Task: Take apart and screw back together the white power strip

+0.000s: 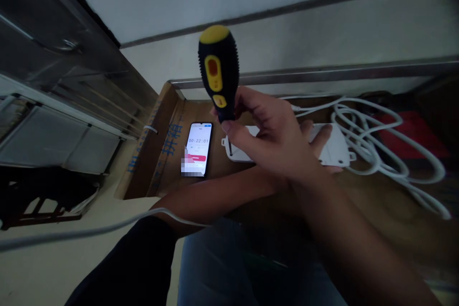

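A screwdriver (219, 71) with a black and yellow handle stands nearly upright, gripped low on its handle by the fingers of my right hand (276, 129). Its thin shaft comes down at the left end of a white power strip (239, 154), near a corner. Beneath my right wrist my left forearm crosses over to the right. My left hand (320, 141) is largely hidden there; its visible fingers lie over the strip's right part and hold it. Small mounting tabs stick out at both ends of the strip, and dark holes show near its right end.
A lit phone (197, 148) showing a timer lies on the cardboard (175, 153) to the left. Coiled white cable (373, 138) spreads at the right, by a red item (412, 134). Another white cable (107, 226) passes over my left forearm. A metal rail (322, 72) runs behind.
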Action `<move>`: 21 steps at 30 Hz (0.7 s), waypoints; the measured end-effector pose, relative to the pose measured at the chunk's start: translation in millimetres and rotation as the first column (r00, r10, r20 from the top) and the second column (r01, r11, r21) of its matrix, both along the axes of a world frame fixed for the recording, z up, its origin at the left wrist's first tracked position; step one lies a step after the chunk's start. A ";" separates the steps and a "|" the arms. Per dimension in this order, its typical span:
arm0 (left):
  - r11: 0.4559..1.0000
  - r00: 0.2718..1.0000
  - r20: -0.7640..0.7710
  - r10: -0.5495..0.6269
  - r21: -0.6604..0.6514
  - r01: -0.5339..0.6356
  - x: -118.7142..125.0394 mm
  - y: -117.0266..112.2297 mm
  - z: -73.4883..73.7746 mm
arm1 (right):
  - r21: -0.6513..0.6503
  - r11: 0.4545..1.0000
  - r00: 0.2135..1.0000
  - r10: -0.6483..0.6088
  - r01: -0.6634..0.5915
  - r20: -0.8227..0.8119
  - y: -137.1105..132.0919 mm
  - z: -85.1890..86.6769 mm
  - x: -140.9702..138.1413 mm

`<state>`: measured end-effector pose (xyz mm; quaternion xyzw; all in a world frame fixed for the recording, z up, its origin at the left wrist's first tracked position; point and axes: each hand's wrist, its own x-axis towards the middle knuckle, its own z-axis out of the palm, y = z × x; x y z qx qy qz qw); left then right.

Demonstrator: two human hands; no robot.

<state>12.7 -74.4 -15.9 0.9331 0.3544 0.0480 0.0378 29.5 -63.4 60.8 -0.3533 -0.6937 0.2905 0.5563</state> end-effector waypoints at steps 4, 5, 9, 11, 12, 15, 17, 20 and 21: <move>0.998 1.000 -0.023 -0.020 -0.052 0.019 -2.4 -0.9 10.7 | -0.003 1.000 1.000 0.008 -0.008 -0.016 0.7 -0.9 -2.4; 0.998 0.999 -0.023 -0.029 -0.060 0.027 -3.3 -0.9 14.2 | -0.001 1.000 0.999 -0.011 0.011 -0.033 1.6 -2.6 -3.2; 0.996 0.999 -0.030 -0.045 -0.081 0.042 -6.0 -0.2 21.2 | -0.015 0.994 0.989 -0.110 0.109 -0.098 5.4 -11.1 -6.0; 0.994 0.998 -0.040 -0.052 -0.094 0.048 -6.1 0.2 19.8 | -0.019 0.993 0.987 -0.122 0.121 -0.103 5.9 -12.9 -6.1; 0.994 0.998 -0.041 -0.052 -0.097 0.048 -5.7 0.4 18.2 | -0.017 0.993 0.988 -0.120 0.118 -0.097 5.6 -12.8 -5.8; 0.994 0.999 -0.034 -0.041 -0.100 0.037 -3.9 0.7 12.0 | -0.015 0.995 0.992 -0.104 0.103 -0.074 2.3 -8.1 -4.1; 0.995 0.999 -0.023 -0.035 -0.096 0.032 -2.9 0.6 8.9 | -0.026 0.996 0.995 -0.085 0.083 -0.046 -1.0 -3.1 -3.1; 0.997 1.000 -0.008 -0.022 -0.076 0.021 -2.8 0.4 8.1 | -0.054 0.997 0.998 -0.061 0.063 0.034 -4.9 2.8 -3.2; 0.997 1.000 -0.004 -0.024 -0.069 0.023 -3.1 0.3 8.8 | -0.061 0.996 0.998 -0.055 0.057 0.045 -5.3 3.4 -3.7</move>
